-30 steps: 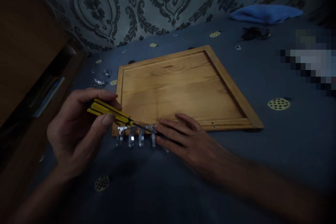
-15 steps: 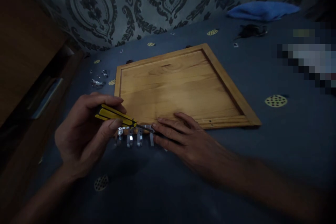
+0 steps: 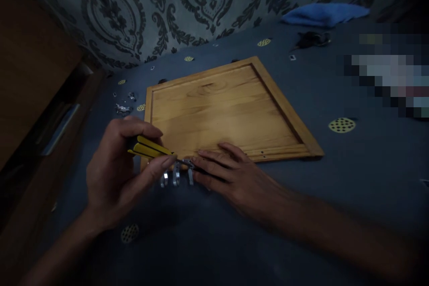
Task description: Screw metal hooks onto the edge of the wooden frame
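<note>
A wooden board [image 3: 221, 111] with a raised frame lies on a blue cloth [image 3: 335, 174]. A metal hook rack [image 3: 176, 175] sits at the board's near left edge. My left hand [image 3: 124, 174] is closed around a yellow and black screwdriver [image 3: 152, 149], whose tip points at the rack's right end. My right hand [image 3: 228, 174] lies flat with fingers stretched out, its fingertips pressing on the rack's right end and the board's near edge.
Small metal parts [image 3: 124, 107] lie left of the board's far corner. A blue folded cloth [image 3: 321, 13] and a dark object [image 3: 311, 39] are at the back right. A wooden cabinet [image 3: 30, 85] stands on the left, patterned wall behind.
My left hand has shifted right and closer to the rack with the screwdriver. The view has drifted slightly; my right hand stays on the rack.
</note>
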The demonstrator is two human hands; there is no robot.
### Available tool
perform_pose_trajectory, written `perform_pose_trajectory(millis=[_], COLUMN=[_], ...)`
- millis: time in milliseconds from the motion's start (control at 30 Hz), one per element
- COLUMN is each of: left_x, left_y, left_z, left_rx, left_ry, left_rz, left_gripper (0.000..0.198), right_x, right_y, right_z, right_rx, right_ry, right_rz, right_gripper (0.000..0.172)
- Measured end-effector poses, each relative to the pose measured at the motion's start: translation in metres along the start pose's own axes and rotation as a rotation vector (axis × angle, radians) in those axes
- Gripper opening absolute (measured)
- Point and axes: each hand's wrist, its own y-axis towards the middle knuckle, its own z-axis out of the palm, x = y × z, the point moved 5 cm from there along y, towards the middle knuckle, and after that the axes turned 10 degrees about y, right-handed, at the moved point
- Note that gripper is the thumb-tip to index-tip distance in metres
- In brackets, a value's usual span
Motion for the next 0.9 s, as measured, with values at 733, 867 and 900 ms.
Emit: perform_pose_trajectory(millis=[733,867,900], left_x=[-0.0028,-0.0042,-0.0044], left_y=[0.0031,0.0031,0.0029], left_z=[0.0012,0.0002,-0.0003], left_rx=[0.127,0.144,0.143], left_ry=[0.152,0.177,0.187], left_rz=[-0.113,-0.116,-0.116], left_gripper=[0.028,0.029,0.029], right_x=[0.0007,0.0008,0.0007], right_y=[-0.0009,-0.001,-0.001], right_z=[-0.0025,-0.0026,-0.0023], right_rx=[-0.024,-0.028,-0.025], right_ry=[0.015,-0.001,-0.003], right_rz=[-0.007,-0.009,-0.01], right_gripper=[0.037,0.039,0.039])
